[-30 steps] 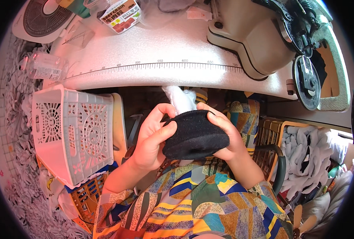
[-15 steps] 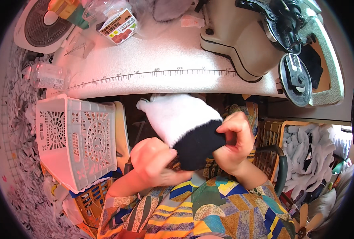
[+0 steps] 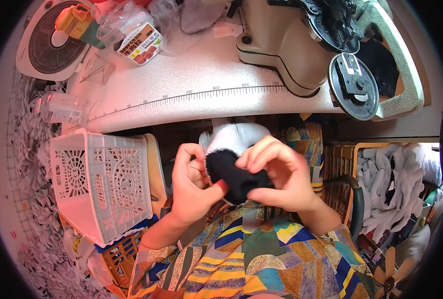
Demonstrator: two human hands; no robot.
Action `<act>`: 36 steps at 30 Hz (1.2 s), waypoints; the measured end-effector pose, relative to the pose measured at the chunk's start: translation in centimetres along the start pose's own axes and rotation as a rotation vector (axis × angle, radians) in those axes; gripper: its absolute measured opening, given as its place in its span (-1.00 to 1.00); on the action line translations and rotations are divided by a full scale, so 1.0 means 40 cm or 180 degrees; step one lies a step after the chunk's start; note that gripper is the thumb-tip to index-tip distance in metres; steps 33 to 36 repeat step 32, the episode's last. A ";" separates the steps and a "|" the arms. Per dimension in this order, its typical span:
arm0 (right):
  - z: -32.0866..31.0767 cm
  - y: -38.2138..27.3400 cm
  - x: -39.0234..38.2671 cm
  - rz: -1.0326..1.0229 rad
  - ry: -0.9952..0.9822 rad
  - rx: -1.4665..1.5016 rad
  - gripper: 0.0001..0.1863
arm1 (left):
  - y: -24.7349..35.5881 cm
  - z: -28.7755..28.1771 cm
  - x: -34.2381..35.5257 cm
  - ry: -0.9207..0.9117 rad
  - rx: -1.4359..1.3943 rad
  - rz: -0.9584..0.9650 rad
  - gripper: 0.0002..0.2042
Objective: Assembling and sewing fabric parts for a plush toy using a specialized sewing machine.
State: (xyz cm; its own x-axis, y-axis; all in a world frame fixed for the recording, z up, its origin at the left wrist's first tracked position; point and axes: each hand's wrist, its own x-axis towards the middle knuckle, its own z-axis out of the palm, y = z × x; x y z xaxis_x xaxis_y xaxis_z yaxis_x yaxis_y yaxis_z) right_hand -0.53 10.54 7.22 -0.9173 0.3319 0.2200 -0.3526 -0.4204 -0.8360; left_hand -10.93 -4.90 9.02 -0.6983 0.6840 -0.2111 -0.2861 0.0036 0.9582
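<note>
A soft white fabric piece with a black ribbed knit end (image 3: 231, 172) is held up between my two hands, just below the table's front edge. Its white part (image 3: 236, 137) droops away behind the black end. My left hand (image 3: 191, 182) pinches the black knit's left edge between thumb and fingers. On the other side my right hand (image 3: 279, 174) grips the black end, fingers curled over its top and thumb beneath. The black knit looks bunched and partly folded; my fingers hide some of its edge.
Ahead is a white table (image 3: 181, 74) with a printed ruler; a beige sewing machine (image 3: 276, 50) stands on its right. A fan (image 3: 57, 40), a clear bottle (image 3: 64, 107) and a plastic pack (image 3: 141, 44) are at left. A white crate (image 3: 102, 184) and a basket of white fabric pieces (image 3: 388, 189) flank me.
The fabric piece has been turned and its black end is now more bunched. My left hand has moved up to its left edge; the right has shifted slightly left onto the black part.
</note>
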 end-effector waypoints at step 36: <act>0.006 0.046 -0.011 -0.0369 0.0926 -0.2897 -0.55 | -0.045 0.019 -0.030 0.0178 0.2015 0.2080 -0.49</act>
